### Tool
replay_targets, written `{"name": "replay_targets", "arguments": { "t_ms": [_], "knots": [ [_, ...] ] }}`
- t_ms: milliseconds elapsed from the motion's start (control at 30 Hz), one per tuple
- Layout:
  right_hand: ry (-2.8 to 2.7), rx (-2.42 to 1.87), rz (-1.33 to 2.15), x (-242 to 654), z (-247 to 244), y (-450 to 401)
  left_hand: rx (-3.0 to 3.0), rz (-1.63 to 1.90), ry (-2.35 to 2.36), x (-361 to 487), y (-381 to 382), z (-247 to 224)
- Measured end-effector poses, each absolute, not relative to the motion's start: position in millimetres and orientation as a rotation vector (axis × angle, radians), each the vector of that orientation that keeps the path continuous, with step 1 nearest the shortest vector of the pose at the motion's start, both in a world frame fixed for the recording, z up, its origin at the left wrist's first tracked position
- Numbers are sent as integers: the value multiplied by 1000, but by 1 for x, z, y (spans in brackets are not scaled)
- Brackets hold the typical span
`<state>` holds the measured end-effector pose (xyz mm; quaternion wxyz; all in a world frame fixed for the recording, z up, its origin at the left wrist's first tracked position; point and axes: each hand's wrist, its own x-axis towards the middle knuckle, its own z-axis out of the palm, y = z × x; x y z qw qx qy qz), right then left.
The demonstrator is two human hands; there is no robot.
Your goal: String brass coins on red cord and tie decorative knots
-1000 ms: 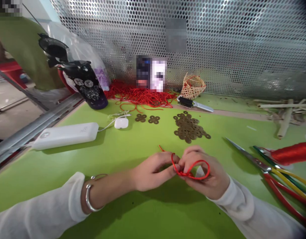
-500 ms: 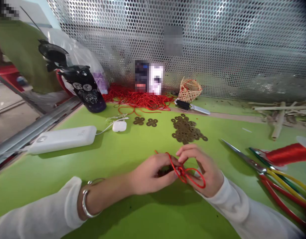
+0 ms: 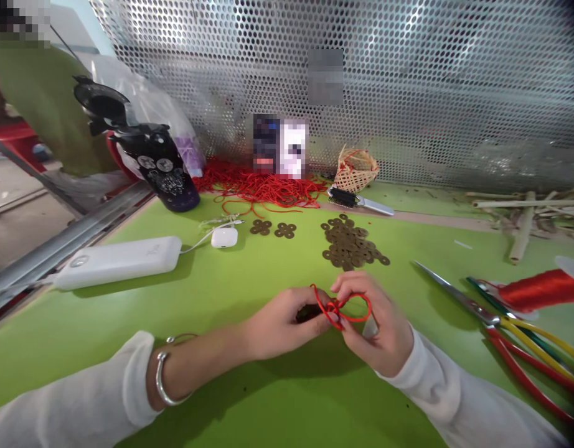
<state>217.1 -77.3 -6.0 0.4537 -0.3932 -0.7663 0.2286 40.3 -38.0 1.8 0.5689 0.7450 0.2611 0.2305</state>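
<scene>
A looped, knotted red cord point(image 3: 363, 298) is held between my two hands above the green table. My left hand point(image 3: 287, 323) pinches the knot between thumb and fingers; a wrist bangle point(image 3: 162, 379) shows behind it. On the other side my right hand point(image 3: 378, 323) grips the cord by the knot, thumb below and fingers above, with the loop standing inside its curve. Just beyond my fingers lies a pile of bronze-coloured holed coins point(image 3: 350, 242). Two small coin clusters, one point(image 3: 261, 227) beside the other point(image 3: 285, 231), lie left of the pile.
Scissors point(image 3: 483, 314) and a red thread spool point(image 3: 543, 289) lie at the right. A white power bank point(image 3: 121, 261), an earbud case point(image 3: 224, 237) and a dark bottle point(image 3: 160, 165) stand left. Red cords point(image 3: 263, 186), a hairbrush point(image 3: 362, 201) and a woven basket point(image 3: 357, 171) line the back.
The cord's loop has swung upward, from hanging below the right fingers to between right thumb and fingers. My right thumb has come down and left, closer to the knot. The left hand barely moved.
</scene>
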Motion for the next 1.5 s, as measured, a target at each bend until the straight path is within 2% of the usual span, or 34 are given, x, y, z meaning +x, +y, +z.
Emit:
{"name": "replay_targets", "arguments": {
  "t_ms": [367, 833, 1267, 1500],
  "knots": [
    [-1748, -1041, 533, 213, -15, -78, 1754, 583, 701, 41, -37, 3],
    [-1416, -1010, 810, 221, -25, -66, 1330, 668, 650, 41, -33, 5],
    [-1939, -1147, 726, 215, -19, -72, 1347, 788, 565, 37, -31, 1],
    [-1994, -1138, 677, 210, -13, -83, 1686, 845, 806, 38, -31, 3]
  ]
}}
